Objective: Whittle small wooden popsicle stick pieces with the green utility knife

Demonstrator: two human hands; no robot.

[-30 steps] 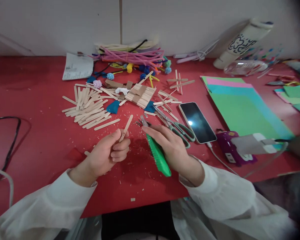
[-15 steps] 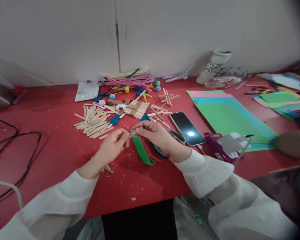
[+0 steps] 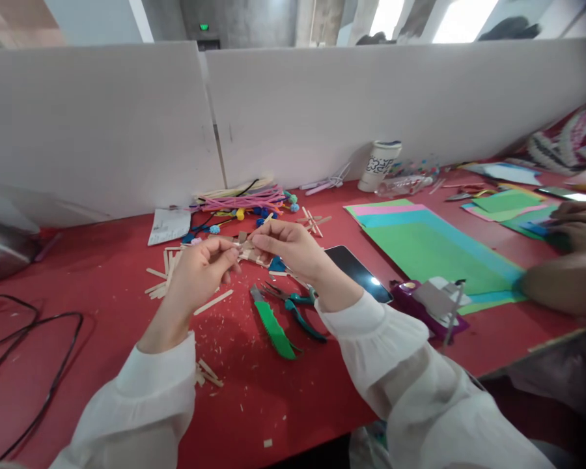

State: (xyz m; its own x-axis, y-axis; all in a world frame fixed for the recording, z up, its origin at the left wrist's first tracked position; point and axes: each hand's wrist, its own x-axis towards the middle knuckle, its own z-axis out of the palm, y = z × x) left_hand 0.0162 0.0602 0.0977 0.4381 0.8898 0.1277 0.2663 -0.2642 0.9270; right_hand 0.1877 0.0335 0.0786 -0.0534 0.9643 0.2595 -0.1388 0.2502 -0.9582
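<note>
My left hand (image 3: 198, 273) and my right hand (image 3: 288, 247) are raised above the red table (image 3: 102, 286). Both pinch the ends of one short wooden craft stick (image 3: 245, 247) between them, fingers closed. Below them a green-handled utility knife (image 3: 272, 322) lies on the table beside teal-handled pliers (image 3: 295, 307). A loose pile of wooden sticks (image 3: 168, 270) and a glued stick panel sit just behind my hands, partly hidden by them.
Wood shavings litter the table. A phone (image 3: 359, 273), a purple glue gun (image 3: 427, 299), coloured paper sheets (image 3: 430, 241), pipe cleaners (image 3: 247, 198) and a patterned cup (image 3: 379, 166) lie beyond. Black cables (image 3: 39, 339) lie left. Another person's arm (image 3: 561, 280) rests at right. A white partition stands behind.
My right hand has left the green knife on the table and joined my left hand on the stick. Both hands have risen, and the view has tilted up.
</note>
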